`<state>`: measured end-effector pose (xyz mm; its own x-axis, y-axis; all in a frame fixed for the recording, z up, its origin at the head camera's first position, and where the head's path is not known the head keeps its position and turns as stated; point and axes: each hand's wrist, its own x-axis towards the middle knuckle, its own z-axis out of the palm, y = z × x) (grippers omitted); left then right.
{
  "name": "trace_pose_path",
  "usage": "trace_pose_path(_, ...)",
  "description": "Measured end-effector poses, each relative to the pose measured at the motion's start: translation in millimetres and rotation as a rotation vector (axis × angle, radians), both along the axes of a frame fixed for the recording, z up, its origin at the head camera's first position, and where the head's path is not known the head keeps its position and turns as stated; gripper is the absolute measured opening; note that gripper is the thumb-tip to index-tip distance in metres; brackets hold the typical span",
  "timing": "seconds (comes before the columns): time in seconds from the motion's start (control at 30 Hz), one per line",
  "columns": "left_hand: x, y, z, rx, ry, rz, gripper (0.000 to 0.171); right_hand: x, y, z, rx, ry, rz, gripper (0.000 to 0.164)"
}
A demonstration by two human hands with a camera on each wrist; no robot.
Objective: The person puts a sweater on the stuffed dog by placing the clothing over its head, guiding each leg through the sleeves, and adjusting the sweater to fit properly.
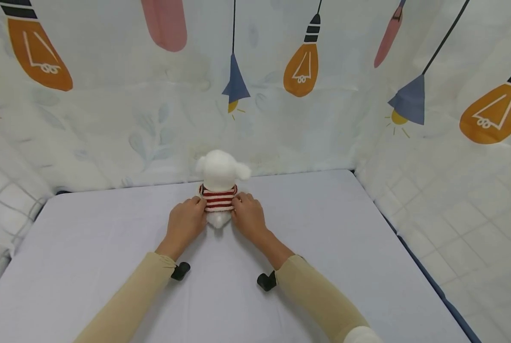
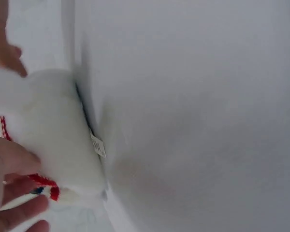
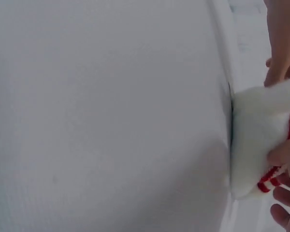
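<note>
A white plush toy (image 1: 218, 174) in a red-and-white striped sweater (image 1: 219, 200) sits upright near the far edge of the table, its back toward me. My left hand (image 1: 186, 220) holds its left side at the sweater, and my right hand (image 1: 248, 215) holds the opposite side. In the left wrist view, the thumb (image 2: 19, 159) lies along the white body while the other fingers reach round the sweater's edge. A small white label (image 2: 98, 145) sticks out at the toy's base. The right wrist view has the thumb (image 3: 280, 152) against the body too. The toy's front is hidden.
A white cloth covers the table (image 1: 109, 224). Behind it hangs a pale curtain (image 1: 264, 133) printed with lamps and bulbs, close behind the toy. Sheeting also stands along both sides. Black devices (image 1: 180, 271) are worn at both wrists, under beige sleeves.
</note>
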<state>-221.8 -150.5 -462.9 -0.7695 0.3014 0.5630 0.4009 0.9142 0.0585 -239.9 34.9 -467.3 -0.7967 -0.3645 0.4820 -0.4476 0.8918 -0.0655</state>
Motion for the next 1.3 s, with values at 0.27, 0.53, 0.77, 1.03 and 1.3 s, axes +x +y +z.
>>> trace_pose_path(0.27, -0.1, 6.1, 1.0, 0.031, 0.113, -0.186, 0.006, 0.9, -5.8, -0.5, -0.066, 0.144, 0.205, 0.010)
trace_pose_path(0.53, 5.8, 5.9, 6.4, 0.033, -0.076, -0.184, 0.015, 3.5, -6.6, -0.4, 0.008, 0.062, 0.244, 0.008)
trace_pose_path(0.77, 7.5, -2.0, 5.6, 0.147, -0.205, -0.154, 0.009, 7.0, -4.1, 0.8, -0.034, -0.018, 0.235, 0.004)
trace_pose_path(1.03, -6.1, -25.6, 4.8, 0.365, -0.412, 0.141, 0.022, 15.4, -6.3, 6.1, -0.208, -0.222, 0.121, 0.032)
trace_pose_path(1.3, -19.0, -21.0, -0.6, 0.372, -0.642, 0.102, 0.035, 20.9, -14.1, 12.3, -0.134, -0.386, 0.016, 0.049)
